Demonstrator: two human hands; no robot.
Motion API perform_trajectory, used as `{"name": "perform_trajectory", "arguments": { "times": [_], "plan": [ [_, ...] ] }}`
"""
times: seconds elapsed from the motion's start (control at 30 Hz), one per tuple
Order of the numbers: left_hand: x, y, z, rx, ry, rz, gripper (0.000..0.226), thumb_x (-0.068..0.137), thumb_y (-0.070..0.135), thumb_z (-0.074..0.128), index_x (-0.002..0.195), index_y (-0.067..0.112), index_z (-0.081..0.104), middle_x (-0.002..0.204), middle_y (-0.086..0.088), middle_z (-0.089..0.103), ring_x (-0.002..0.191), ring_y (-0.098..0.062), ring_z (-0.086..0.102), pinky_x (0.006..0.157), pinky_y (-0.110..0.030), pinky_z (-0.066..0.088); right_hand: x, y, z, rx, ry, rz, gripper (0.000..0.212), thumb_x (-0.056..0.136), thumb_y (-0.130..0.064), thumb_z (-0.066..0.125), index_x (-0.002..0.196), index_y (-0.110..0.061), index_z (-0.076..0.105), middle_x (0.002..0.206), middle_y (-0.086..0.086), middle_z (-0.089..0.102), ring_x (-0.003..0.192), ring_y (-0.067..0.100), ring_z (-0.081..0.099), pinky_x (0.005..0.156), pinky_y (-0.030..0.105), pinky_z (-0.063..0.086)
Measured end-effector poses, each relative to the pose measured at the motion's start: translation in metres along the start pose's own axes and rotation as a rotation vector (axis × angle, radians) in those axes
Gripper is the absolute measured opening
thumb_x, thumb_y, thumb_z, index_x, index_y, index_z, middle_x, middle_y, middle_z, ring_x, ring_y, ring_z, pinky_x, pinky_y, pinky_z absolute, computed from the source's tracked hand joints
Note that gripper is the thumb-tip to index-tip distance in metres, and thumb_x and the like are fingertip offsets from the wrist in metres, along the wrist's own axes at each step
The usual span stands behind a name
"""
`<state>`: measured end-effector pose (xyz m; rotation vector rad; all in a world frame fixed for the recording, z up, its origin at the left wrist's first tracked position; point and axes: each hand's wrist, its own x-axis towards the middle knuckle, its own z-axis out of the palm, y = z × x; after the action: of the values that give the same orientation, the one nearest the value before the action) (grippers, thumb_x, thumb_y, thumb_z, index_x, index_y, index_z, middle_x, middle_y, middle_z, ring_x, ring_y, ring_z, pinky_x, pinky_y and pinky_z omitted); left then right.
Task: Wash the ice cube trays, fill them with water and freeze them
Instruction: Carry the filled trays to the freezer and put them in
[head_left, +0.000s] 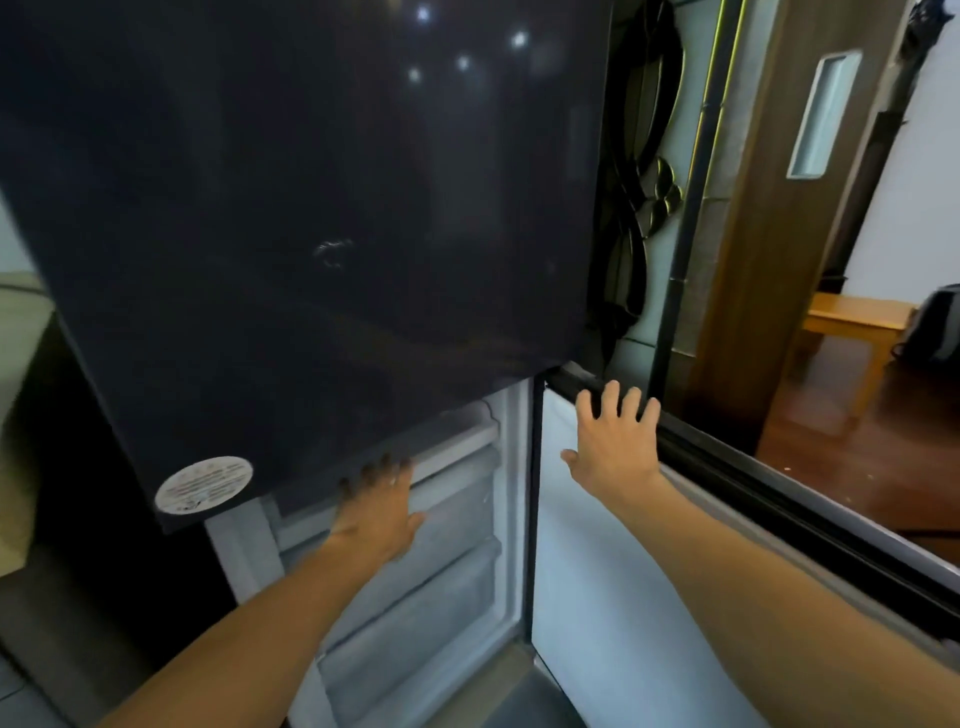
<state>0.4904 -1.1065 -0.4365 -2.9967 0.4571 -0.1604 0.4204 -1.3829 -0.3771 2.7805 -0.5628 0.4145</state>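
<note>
Freezer at the foot of a fridge. Freezer door (597, 597) swung open to the right, dark upper door (311, 208) closed above, round sticker (204, 484) at its lower left corner.

Left hand (382, 506) laid flat on the front of the top drawer (462, 493). Fingers (387, 467) straight and slightly spread, tips just under the bottom edge of the upper door, nothing grasped.

Right hand (613, 447) laid flat on the white inner face of the freezer door, close to its top edge and just beside the black gasket (779, 499). Fingers (615, 402) straight, spread and released, nothing grasped.

Lower drawers (431, 613) stacked beneath, all fronts flush, none pulled out.

No ice cube trays in view: not in either hand, not on the freezer door, not on any visible surface. Contents of the frosted drawers impossible to make out. No sink, tap or water in view either.

Stage, as a judgement only: work at the freezer, hence at one end of the task.
- Either trays washed, filled and already behind a drawer front, with only the shutting of the freezer door left.
- Or nothing begun, with trays to be fetched from a drawer and washing, filling and freezing all left.

Empty flat palms on a closed drawer and on the door more suggestive of pushing shut than of pulling out. Not decidable from this view.

Past the right edge of the fridge: wooden door (769, 260) and bench (852, 317).
</note>
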Motion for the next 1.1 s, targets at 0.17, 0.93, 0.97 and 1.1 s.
{"name": "perform_trajectory", "arguments": {
  "times": [0.17,0.93,0.97,1.1],
  "plan": [
    [0.019,0.004,0.011,0.085,-0.07,-0.07,0.08,0.095,0.057,0.051,0.157,0.018,0.019,0.155,-0.01,0.033,0.137,-0.032,0.038,0.108,-0.049,0.038,0.007,0.02,0.018,-0.059,0.049,-0.029,0.095,0.092,-0.069,0.052,0.161,-0.017,0.012,0.166,0.021,0.016,0.15,0.049,0.016,0.121,0.062,0.016],
    [-0.102,0.033,-0.03,-0.328,0.056,0.3,0.048,0.1,0.037,0.055,0.146,0.025,0.045,0.14,0.0,0.054,0.124,-0.021,0.054,0.103,-0.036,0.045,-0.051,-0.001,-0.029,0.201,0.053,-0.108,0.076,0.099,-0.054,0.052,0.158,-0.017,0.021,0.167,0.016,0.018,0.154,0.04,0.011,0.122,0.055,0.017],
    [-0.108,0.029,-0.033,-0.314,0.08,0.31,0.049,0.1,0.039,0.054,0.147,0.026,0.043,0.141,0.001,0.053,0.125,-0.021,0.053,0.103,-0.036,0.045,-0.058,-0.007,-0.037,0.236,0.064,-0.124,0.072,0.099,-0.053,0.053,0.155,-0.017,0.027,0.164,0.016,0.024,0.152,0.039,0.017,0.121,0.053,0.023],
    [-0.14,-0.009,-0.063,-0.326,0.21,0.295,0.05,0.101,0.046,0.05,0.147,0.026,0.045,0.146,0.002,0.052,0.126,-0.021,0.056,0.104,-0.038,0.046,-0.092,-0.041,-0.084,0.424,0.14,-0.197,0.057,0.098,-0.048,0.058,0.141,-0.015,0.041,0.141,0.009,0.046,0.133,0.032,0.044,0.102,0.043,0.045]
  ]
}}
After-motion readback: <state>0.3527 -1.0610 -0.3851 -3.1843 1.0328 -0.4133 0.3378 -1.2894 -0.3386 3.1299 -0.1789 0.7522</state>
